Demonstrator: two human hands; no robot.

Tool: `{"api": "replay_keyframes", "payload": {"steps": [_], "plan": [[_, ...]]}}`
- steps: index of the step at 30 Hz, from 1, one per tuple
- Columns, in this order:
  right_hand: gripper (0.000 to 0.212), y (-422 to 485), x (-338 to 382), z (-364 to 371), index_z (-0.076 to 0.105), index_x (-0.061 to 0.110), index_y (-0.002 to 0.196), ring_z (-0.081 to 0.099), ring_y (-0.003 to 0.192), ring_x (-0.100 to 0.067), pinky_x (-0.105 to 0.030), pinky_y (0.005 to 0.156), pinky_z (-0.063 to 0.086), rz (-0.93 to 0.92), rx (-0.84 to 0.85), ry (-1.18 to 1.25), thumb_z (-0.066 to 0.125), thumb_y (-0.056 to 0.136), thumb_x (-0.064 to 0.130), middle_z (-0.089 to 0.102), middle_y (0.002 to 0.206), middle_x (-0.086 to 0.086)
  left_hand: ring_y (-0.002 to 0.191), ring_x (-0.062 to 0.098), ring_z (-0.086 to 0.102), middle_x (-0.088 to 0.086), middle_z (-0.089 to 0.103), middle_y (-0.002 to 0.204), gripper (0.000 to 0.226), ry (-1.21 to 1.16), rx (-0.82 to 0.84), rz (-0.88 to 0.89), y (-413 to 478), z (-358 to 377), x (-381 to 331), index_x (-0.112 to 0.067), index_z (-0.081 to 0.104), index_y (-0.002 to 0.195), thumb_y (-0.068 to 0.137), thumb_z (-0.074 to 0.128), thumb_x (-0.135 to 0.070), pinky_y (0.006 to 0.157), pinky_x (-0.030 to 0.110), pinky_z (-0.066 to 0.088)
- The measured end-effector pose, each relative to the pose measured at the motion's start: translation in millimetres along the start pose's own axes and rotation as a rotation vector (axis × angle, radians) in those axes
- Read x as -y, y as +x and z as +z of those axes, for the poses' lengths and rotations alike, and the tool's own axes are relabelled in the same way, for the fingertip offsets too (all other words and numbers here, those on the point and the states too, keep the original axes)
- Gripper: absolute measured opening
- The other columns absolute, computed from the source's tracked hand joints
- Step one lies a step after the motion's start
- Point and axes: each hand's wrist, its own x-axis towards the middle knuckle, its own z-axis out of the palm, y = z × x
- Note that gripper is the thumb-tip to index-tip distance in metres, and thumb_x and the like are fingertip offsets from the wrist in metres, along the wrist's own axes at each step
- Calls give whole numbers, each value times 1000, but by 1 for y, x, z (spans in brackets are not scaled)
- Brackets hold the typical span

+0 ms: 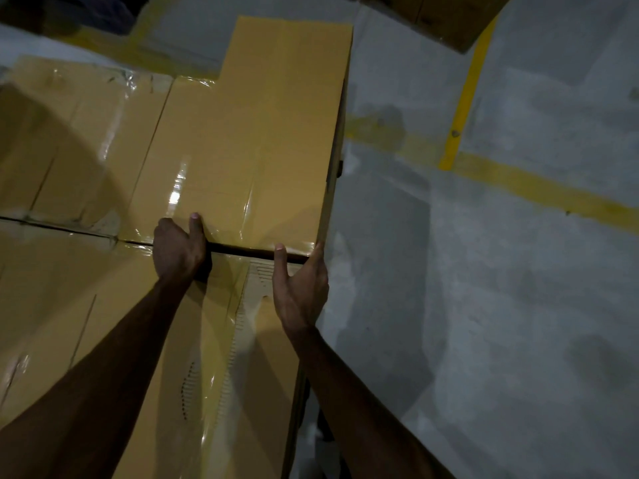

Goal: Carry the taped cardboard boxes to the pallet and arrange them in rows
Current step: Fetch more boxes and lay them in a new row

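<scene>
A long taped cardboard box (262, 133) lies at the right end of a layer of boxes, reaching further back than its neighbours. My left hand (179, 247) grips its near edge at the left, thumb on top and fingers down in the dark gap. My right hand (301, 285) holds the near right corner, thumb on top. Another taped box (214, 357) lies under my forearms, its tape torn and showing corrugation. More taped boxes (69, 140) fill the left. The pallet itself is hidden beneath them.
Grey concrete floor (484, 305) stretches to the right of the stack, marked with yellow lines (539, 188). More cardboard (446, 19) sits at the top right. A dark shape lies at the top left corner.
</scene>
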Motion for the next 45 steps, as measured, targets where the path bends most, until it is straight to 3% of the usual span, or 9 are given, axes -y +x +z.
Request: {"api": "replay_keyframes", "payload": {"steps": [11, 15, 19, 24, 27, 30, 34, 45], "plan": [[94, -2, -5, -1, 13, 18, 165, 33, 151, -24, -37, 115, 33, -25, 29, -11, 50, 96, 70, 28, 168, -4, 121, 50, 57, 32, 59, 129, 56, 61, -33, -136, 1, 4, -2, 8, 51, 127, 107, 44, -44, 103, 57, 44], [96, -1, -5, -3, 5, 21, 166, 27, 154, -24, -39, 120, 28, 45, 52, 83, 51, 96, 68, 19, 172, -1, 120, 49, 58, 32, 60, 130, 71, -24, -2, -64, -4, 1, 10, 8, 49, 134, 103, 43, -56, 101, 56, 48], [99, -27, -16, -7, -2, 25, 166, 24, 155, -24, -42, 122, 27, 87, 58, 107, 51, 95, 69, 14, 173, 1, 126, 49, 56, 32, 57, 138, 87, -40, -11, -189, -26, -9, 34, 3, 45, 142, 99, 36, -72, 105, 58, 46], [96, -59, -35, -4, 8, 19, 166, 31, 151, -18, -22, 114, 27, 76, 16, 56, 53, 96, 67, 24, 169, 0, 116, 54, 58, 38, 59, 126, 103, 80, -2, -304, -58, -19, 55, 3, 57, 129, 92, 21, -86, 98, 60, 45], [95, -60, -33, 3, 15, 15, 165, 36, 149, -22, -29, 118, 34, 87, 2, 59, 56, 96, 65, 31, 167, -6, 115, 54, 57, 38, 59, 124, 105, 114, -22, -331, -60, -19, 54, 3, 60, 122, 90, 19, -88, 99, 59, 45], [93, -58, -31, 4, 20, 10, 164, 38, 148, -22, -20, 112, 27, 70, -14, 69, 60, 96, 60, 34, 165, -8, 112, 54, 58, 39, 60, 120, 110, 136, -16, -302, -56, -19, 54, 6, 61, 116, 89, 15, -90, 96, 59, 47], [95, -55, -32, 4, 15, 13, 165, 36, 149, -23, -21, 109, 25, 72, 24, 84, 59, 96, 62, 30, 167, -7, 107, 54, 60, 39, 61, 115, 119, 136, -6, -286, -53, -16, 54, 7, 61, 111, 83, 9, -95, 94, 59, 49], [94, -47, -32, -2, 14, 17, 165, 42, 143, -22, -19, 102, 26, 84, 77, 110, 59, 96, 62, 37, 162, -3, 115, 55, 57, 40, 59, 122, 109, 133, 1, -289, -52, -14, 46, 9, 58, 121, 91, 17, -87, 97, 58, 45]]}}
